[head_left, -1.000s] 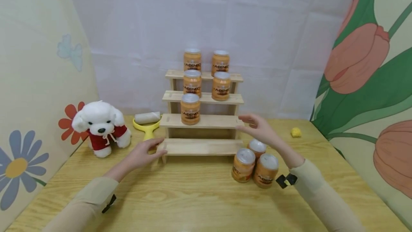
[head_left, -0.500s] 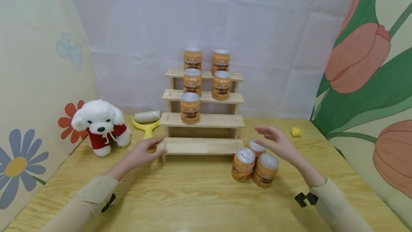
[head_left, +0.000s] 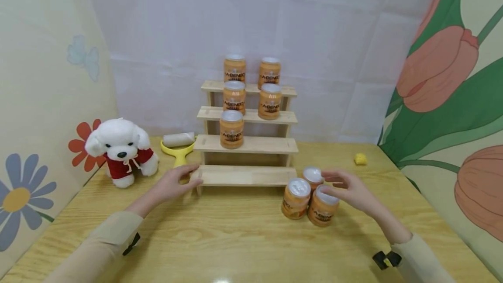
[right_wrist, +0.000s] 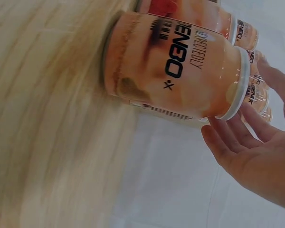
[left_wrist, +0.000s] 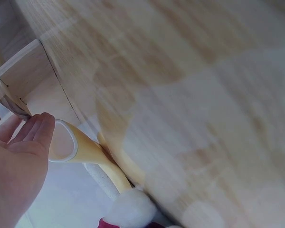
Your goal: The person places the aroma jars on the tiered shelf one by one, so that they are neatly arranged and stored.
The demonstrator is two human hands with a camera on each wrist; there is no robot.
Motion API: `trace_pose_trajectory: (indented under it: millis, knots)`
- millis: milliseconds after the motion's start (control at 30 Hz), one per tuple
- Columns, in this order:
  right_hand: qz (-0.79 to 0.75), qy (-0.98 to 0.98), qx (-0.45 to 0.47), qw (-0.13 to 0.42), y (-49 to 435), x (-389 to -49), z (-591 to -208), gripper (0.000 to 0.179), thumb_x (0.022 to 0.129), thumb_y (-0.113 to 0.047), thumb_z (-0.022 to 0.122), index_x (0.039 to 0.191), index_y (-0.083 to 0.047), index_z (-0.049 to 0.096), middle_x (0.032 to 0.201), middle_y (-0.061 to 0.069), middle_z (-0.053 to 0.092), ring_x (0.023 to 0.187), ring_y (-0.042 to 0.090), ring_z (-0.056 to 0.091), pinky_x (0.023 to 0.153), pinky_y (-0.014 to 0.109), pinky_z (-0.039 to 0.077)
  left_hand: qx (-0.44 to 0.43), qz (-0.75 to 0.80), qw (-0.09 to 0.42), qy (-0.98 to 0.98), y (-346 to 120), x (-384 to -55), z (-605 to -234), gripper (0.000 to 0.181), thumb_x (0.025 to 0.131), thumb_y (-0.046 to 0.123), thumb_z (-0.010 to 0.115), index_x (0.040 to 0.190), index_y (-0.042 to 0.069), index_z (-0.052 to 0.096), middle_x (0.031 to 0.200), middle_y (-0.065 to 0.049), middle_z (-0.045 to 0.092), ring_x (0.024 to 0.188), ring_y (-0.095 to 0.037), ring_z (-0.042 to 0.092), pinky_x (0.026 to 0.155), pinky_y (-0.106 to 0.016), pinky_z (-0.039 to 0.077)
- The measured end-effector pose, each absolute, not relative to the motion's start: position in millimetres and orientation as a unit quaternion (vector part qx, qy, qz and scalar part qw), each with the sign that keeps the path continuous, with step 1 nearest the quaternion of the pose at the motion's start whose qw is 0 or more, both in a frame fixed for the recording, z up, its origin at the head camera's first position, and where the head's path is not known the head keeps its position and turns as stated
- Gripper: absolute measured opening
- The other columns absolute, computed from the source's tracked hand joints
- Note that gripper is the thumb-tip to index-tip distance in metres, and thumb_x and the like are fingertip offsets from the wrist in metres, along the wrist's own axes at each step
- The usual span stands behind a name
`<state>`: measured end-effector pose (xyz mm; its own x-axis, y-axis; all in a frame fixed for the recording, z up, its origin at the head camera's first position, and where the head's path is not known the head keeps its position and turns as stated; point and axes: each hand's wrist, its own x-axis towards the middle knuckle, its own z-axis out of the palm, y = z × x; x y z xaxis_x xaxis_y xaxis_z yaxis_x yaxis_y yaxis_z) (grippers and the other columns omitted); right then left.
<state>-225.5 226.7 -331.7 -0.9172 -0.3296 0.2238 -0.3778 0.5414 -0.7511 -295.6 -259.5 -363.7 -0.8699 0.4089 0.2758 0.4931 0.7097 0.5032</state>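
Three cans (head_left: 310,195) near right of stepped rack (head_left: 246,145); my right hand (head_left: 351,189) over them, left hand (head_left: 173,184) at rack's left end.

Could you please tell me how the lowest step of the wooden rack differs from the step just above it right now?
The lowest step holds no can; the step above carries one orange can near its left end. The left hand rests at the lowest step's left end, while no hand touches the step above. The lowest step sits farther forward, nearer the three cans on the table. Both are plain light wood boards of similar length.
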Motion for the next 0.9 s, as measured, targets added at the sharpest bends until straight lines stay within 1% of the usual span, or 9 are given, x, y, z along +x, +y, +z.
trace_pose_trajectory:
  millis: [200, 367, 500, 600, 700, 900]
  knots:
    - [0.419, -0.882, 0.214, 0.016, 230.4, -220.5, -336.1, 0.049, 0.087, -0.021, 0.068, 0.13, -0.003, 0.053, 0.128, 0.016, 0.057, 0.114, 0.035, 0.056, 0.093, 0.04, 0.049, -0.246, -0.293, 0.067, -0.922, -260.6, -295.4, -362.0, 0.058, 0.091, 0.034, 0.062, 0.13, -0.007, 0.051, 0.131, -0.026, 0.052, 0.122, -0.042, 0.048, 0.099, -0.054, 0.041]
    - [0.413, -0.882, 0.226, 0.017, 234.1, -218.6, -338.3, 0.049, 0.086, -0.019, 0.069, 0.129, -0.002, 0.053, 0.127, 0.017, 0.058, 0.113, 0.035, 0.056, 0.092, 0.037, 0.05, -0.244, -0.293, 0.065, -0.922, -261.1, -294.8, -362.8, 0.058, 0.091, 0.032, 0.063, 0.131, -0.008, 0.05, 0.131, -0.026, 0.052, 0.122, -0.041, 0.048, 0.099, -0.053, 0.042]
    - [0.414, -0.882, 0.225, 0.017, 238.3, -218.1, -341.4, 0.047, 0.086, -0.019, 0.069, 0.127, -0.003, 0.054, 0.125, 0.016, 0.059, 0.112, 0.03, 0.057, 0.091, 0.032, 0.05, -0.243, -0.293, 0.064, -0.922, -260.4, -293.8, -362.9, 0.058, 0.09, 0.032, 0.063, 0.131, -0.008, 0.05, 0.131, -0.026, 0.052, 0.121, -0.041, 0.049, 0.099, -0.053, 0.042]
    - [0.41, -0.887, 0.214, 0.014, 242.8, -216.7, -342.0, 0.048, 0.086, -0.021, 0.069, 0.127, -0.003, 0.054, 0.126, 0.015, 0.058, 0.113, 0.029, 0.056, 0.092, 0.032, 0.05, -0.242, -0.294, 0.06, -0.923, -259.6, -293.6, -362.4, 0.059, 0.091, 0.033, 0.062, 0.131, -0.008, 0.05, 0.132, -0.026, 0.052, 0.121, -0.041, 0.049, 0.099, -0.052, 0.043]
    - [0.403, -0.892, 0.206, 0.017, 248.8, -214.8, -341.4, 0.048, 0.086, -0.021, 0.069, 0.128, -0.001, 0.053, 0.126, 0.018, 0.058, 0.114, 0.034, 0.055, 0.092, 0.038, 0.05, -0.242, -0.295, 0.061, -0.922, -259.2, -294.1, -362.2, 0.058, 0.091, 0.033, 0.062, 0.131, -0.007, 0.05, 0.131, -0.026, 0.052, 0.121, -0.041, 0.049, 0.099, -0.052, 0.043]
    - [0.397, -0.9, 0.177, 0.024, 263.2, -213.5, -342.2, 0.048, 0.088, -0.021, 0.067, 0.129, -0.001, 0.052, 0.127, 0.017, 0.057, 0.116, 0.037, 0.052, 0.093, 0.043, 0.048, -0.242, -0.292, 0.064, -0.923, -259.9, -296.0, -363.7, 0.057, 0.091, 0.032, 0.063, 0.131, -0.007, 0.05, 0.131, -0.026, 0.053, 0.12, -0.04, 0.05, 0.098, -0.052, 0.044]
